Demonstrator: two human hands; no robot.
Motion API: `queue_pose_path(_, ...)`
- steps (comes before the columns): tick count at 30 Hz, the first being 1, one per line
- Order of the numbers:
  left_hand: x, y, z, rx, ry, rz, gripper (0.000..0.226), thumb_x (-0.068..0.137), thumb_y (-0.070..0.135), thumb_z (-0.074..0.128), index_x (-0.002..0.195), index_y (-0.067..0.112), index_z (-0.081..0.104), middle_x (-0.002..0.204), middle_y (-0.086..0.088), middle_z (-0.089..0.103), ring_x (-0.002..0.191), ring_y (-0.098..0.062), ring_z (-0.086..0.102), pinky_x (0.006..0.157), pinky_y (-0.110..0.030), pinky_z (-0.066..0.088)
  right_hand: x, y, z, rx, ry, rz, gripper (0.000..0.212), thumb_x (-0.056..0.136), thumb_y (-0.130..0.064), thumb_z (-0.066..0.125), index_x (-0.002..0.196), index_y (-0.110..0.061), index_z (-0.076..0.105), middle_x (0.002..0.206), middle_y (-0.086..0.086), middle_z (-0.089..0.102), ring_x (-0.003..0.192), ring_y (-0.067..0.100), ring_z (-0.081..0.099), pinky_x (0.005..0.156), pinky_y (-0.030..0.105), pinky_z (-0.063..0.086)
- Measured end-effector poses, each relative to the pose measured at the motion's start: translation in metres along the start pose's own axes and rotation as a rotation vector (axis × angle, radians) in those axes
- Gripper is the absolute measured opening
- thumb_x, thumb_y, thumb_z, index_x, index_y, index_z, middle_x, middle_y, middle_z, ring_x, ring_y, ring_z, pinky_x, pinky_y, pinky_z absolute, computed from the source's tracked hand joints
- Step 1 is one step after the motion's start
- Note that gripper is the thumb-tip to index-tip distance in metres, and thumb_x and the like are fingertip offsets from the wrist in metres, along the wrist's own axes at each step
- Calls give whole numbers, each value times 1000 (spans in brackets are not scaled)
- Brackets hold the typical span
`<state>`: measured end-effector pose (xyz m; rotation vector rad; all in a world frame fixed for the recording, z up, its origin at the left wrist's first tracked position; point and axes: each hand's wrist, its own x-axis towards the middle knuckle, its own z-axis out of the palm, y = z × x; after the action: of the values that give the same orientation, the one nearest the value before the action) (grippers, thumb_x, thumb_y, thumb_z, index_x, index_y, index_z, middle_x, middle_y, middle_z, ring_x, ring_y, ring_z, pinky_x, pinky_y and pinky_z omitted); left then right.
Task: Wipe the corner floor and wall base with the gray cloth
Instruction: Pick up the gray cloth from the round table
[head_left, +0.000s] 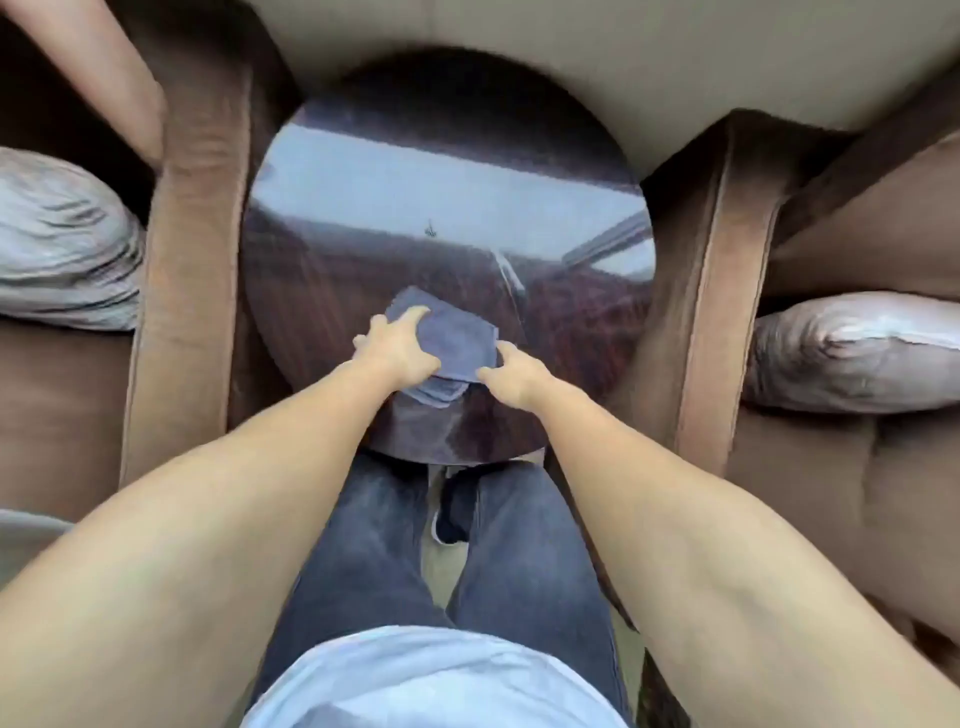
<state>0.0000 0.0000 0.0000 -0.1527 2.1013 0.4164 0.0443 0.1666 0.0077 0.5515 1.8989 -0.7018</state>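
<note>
Head view: at the bottom of the frame are jeans (363, 561) and a dark shoe (454, 514); above them, at centre, the left hand (397, 345) lies spread on the folded gray cloth (452, 343), the right hand (511, 376) pinching its edge (fingertips hidden), on the round glossy table (447, 208) between two brown armchairs (192, 249).

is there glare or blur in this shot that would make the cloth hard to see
Head view: pale window glare streaks across the glossy round table, away from the gray cloth; the frame is softly motion-blurred and wide-angle bent at its edges, yet the cloth under the left hand and right hand stays readable.
</note>
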Motion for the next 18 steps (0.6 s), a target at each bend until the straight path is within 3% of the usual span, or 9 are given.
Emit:
queue_pose_path(3, 7, -10, 18, -74, 68, -67, 92, 80, 43, 62, 156, 33, 11, 154, -19, 28, 137, -43, 31, 107, -46, 34, 18, -3, 10, 180, 44, 23, 70, 95, -30, 52, 156, -14, 22, 156, 14, 39, 140, 33, 41, 108, 32, 35)
queue_pose_path(6, 12, -10, 34, -73, 166, -133, 95, 87, 44, 64, 157, 26, 2, 155, -17, 22, 135, -40, 27, 102, -49, 37, 35, -2, 13, 534, 140, 111, 77, 87, -30, 59, 154, -18, 24, 147, 10, 49, 125, 29, 52, 100, 37, 44)
queue_pose_path(8, 17, -12, 40, -148, 223, -187, 83, 88, 45, 64, 152, 14, 19, 147, -20, 40, 132, -42, 38, 102, -49, 39, 47, 2, 10, 771, 135, 159, 80, 87, -29, 63, 154, -22, 20, 137, 3, 51, 121, 28, 56, 98, 42, 47)
queue_pose_path(9, 21, -13, 41, -202, 239, -205, 72, 89, 46, 63, 143, 8, 33, 140, -20, 50, 129, -42, 46, 100, -47, 42, 50, 1, 6, 817, 86, 153, 73, 88, -28, 65, 150, -21, 28, 135, 2, 54, 120, 28, 58, 97, 44, 47)
queue_pose_path(12, 2, -10, 55, -403, 223, -217, 32, 91, 38, 63, 95, 6, 60, 98, -9, 65, 105, -35, 60, 77, -32, 40, 40, 0, -1, 735, -96, 59, 28, 90, -23, 66, 117, -17, 63, 121, 6, 71, 110, 27, 66, 97, 45, 51)
queue_pose_path(14, -36, -7, 63, -550, 267, -221, 35, 92, 30, 62, 66, 13, 46, 71, 0, 49, 86, -30, 53, 66, -29, 31, 15, -2, -4, 641, -144, -13, 21, 91, -21, 64, 111, -18, 67, 116, 6, 73, 108, 27, 68, 95, 46, 54)
queue_pose_path(16, -82, -11, 67, -740, 349, -229, 29, 91, 29, 62, 71, 10, 54, 75, -2, 56, 86, -30, 54, 63, -31, 34, -20, -6, -7, 583, -180, -75, 25, 90, -19, 63, 115, -21, 68, 119, 6, 72, 110, 28, 68, 95, 49, 55)
queue_pose_path(18, -112, -18, 67, -887, 419, -258, 21, 90, 29, 62, 93, 8, 66, 100, -10, 69, 100, -32, 62, 74, -30, 41, -49, -14, -17, 556, -206, -124, 24, 91, -19, 62, 114, -23, 68, 122, 5, 71, 112, 28, 67, 92, 46, 56)
